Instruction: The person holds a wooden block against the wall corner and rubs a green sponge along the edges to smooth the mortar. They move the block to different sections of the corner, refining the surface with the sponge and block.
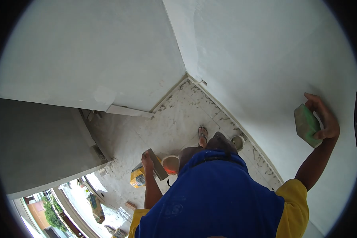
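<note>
My right hand [325, 119] is raised against the white wall [265, 59] on the right and grips a green sanding block [306, 125], which lies flat on the wall surface. My left hand [147, 162] hangs low by my side and holds a flat grey trowel [158, 165] that points down toward the floor. My blue and yellow shirt [214, 198] fills the lower middle of the view.
Two white walls meet in a corner [186, 73] above a plaster-spattered tiled floor [166, 123]. Near my sandalled foot [202, 134] stand an orange bucket [170, 164], a small white bucket [238, 142] and a yellow bag [137, 177]. A window opening [67, 198] lies at lower left.
</note>
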A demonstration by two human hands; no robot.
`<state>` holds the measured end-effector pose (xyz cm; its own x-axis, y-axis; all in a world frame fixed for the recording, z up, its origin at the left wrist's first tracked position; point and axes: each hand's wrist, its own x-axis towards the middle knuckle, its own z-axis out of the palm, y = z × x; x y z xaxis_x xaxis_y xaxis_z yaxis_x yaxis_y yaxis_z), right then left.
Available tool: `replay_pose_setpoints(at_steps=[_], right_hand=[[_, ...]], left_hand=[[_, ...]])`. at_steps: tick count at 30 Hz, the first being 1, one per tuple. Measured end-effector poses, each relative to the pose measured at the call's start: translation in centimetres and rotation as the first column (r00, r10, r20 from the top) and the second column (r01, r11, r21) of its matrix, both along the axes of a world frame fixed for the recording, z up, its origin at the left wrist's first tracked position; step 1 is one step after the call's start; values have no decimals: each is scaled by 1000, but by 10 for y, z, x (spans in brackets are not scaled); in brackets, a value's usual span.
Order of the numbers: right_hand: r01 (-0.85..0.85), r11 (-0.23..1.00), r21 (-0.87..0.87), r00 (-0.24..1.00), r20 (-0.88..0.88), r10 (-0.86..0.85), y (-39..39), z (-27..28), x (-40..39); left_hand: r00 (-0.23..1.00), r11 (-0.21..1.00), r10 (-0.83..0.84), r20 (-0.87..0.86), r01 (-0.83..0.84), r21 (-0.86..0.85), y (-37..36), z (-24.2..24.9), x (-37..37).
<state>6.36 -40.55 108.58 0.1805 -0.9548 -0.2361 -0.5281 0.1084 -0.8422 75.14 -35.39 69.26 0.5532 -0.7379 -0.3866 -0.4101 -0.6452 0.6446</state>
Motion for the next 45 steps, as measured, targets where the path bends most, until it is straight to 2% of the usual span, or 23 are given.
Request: replay_pose_setpoints(at_steps=[3,6,8,10,11,13,14,16,19,20,22,24,26,27,29,32,34,35,36,37,40,41,45], right_hand=[[24,999,-21,1000,17,-24,1,-1,-1],[46,998,-35,998,45,-44,2,-6,-2],[78,997,-21,983,169,-74,3,-20,1],[81,994,68,978,186,-92,-11,-42,20],[76,985,153,973,203,-106,-22,-59,32],[-70,945,319,958,284,-25,-49,-105,66],[-139,908,396,934,357,-13,-63,-134,88],[-259,805,535,878,477,-35,-77,-208,124],[-349,701,621,802,585,-119,-85,-316,163],[-341,620,706,764,593,-255,-91,-342,175],[-360,603,712,677,644,-356,-99,-421,186],[-390,616,685,507,718,-477,-112,-509,195],[-367,525,768,356,637,-683,-131,-591,205],[-378,503,777,376,625,-684,-139,-632,207],[-331,468,820,255,555,-792,-152,-708,210],[-301,475,827,228,546,-806,-173,-782,212],[-307,509,804,293,589,-753,-195,-811,215],[-333,567,753,604,632,-485,-201,-828,208],[-384,606,697,816,563,-131,-209,-842,202],[-413,630,657,867,496,51,-228,-827,206],[-371,642,671,910,401,107,-230,-831,202],[-393,660,641,917,331,224,-234,-827,202],[-402,630,664,904,181,386,-231,-835,190]], left_hand=[[998,970,-34,-61,18,-244,-74,22,-15],[975,944,-76,-208,3,-329,-138,44,-35],[963,936,-104,-250,10,-353,-172,58,-53],[882,907,-172,-439,-32,-419,-203,57,-65],[880,913,-168,-444,-32,-407,-217,54,-72],[775,955,-102,-623,-98,-279,-243,43,-88],[771,960,-93,-630,-100,-263,-250,38,-98],[621,977,143,-771,-213,10,-272,23,-118],[485,972,230,-844,-163,171,-299,-65,-128],[413,963,270,-870,-117,243,-303,-99,-135],[391,948,317,-864,-117,294,-319,-171,-156],[386,928,370,-845,-121,351,-333,-250,-169],[331,928,372,-867,-125,351,-352,-334,-190],[318,919,395,-862,-149,366,-362,-370,-201],[277,923,385,-880,-144,358,-380,-434,-222],[185,938,340,-922,-130,320,-405,-532,-240],[187,933,355,-916,-133,335,-427,-578,-249],[195,932,359,-913,-129,339,-438,-600,-250],[189,934,352,-917,-133,331,-451,-617,-249],[163,946,321,-933,-96,309,-462,-634,-250],[166,964,265,-950,-63,258,-488,-673,-252],[195,970,241,-951,-68,232,-493,-684,-253],[216,990,141,-966,-16,141,-515,-713,-255]])
